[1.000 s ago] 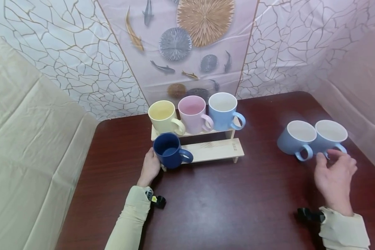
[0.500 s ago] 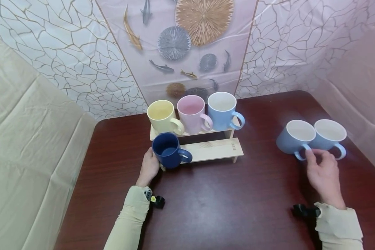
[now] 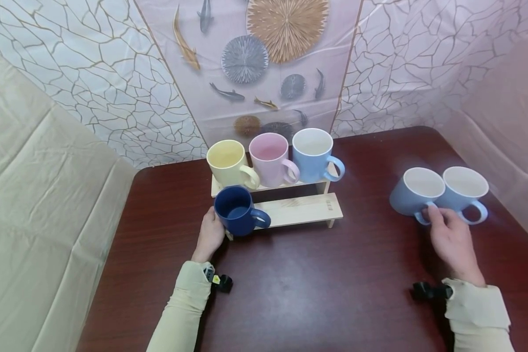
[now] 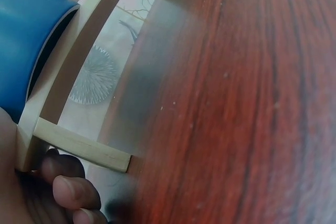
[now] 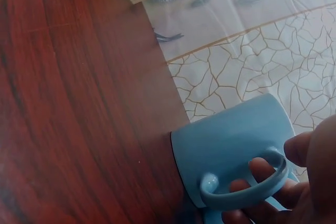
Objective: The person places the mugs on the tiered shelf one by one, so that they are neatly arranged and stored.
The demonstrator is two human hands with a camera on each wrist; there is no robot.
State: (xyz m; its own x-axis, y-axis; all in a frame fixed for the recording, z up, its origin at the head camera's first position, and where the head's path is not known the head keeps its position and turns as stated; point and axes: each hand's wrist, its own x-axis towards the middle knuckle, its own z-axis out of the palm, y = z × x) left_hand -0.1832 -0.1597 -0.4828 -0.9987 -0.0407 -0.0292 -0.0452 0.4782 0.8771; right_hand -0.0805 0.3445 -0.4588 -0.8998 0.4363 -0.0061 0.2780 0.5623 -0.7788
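Note:
In the head view my right hand (image 3: 455,242) holds the handle of the left one of two light-blue mugs, this mug (image 3: 407,198) with a white inside. The right wrist view shows fingers (image 5: 289,195) curled through its handle (image 5: 247,195), the thumb close over it. Right beside it stands the second light-blue mug (image 3: 451,200). My left hand (image 3: 210,235) grips the left end of a low two-tier wooden rack (image 3: 299,211); in the left wrist view its fingers (image 4: 73,190) curl under the board by a leg. Next to that hand, a dark blue mug (image 3: 235,215) stands on the lower tier.
On the upper tier stand a yellow mug (image 3: 229,168), a pink mug (image 3: 268,168) and a light-blue mug (image 3: 310,166), handles to the right. The dark red wooden table (image 3: 312,278) meets a patterned cloth backdrop (image 3: 158,98) at its far edge.
My right hand has moved left from the far-right mug to the mug beside it and taken hold of its handle. The left hand stays at the rack's end.

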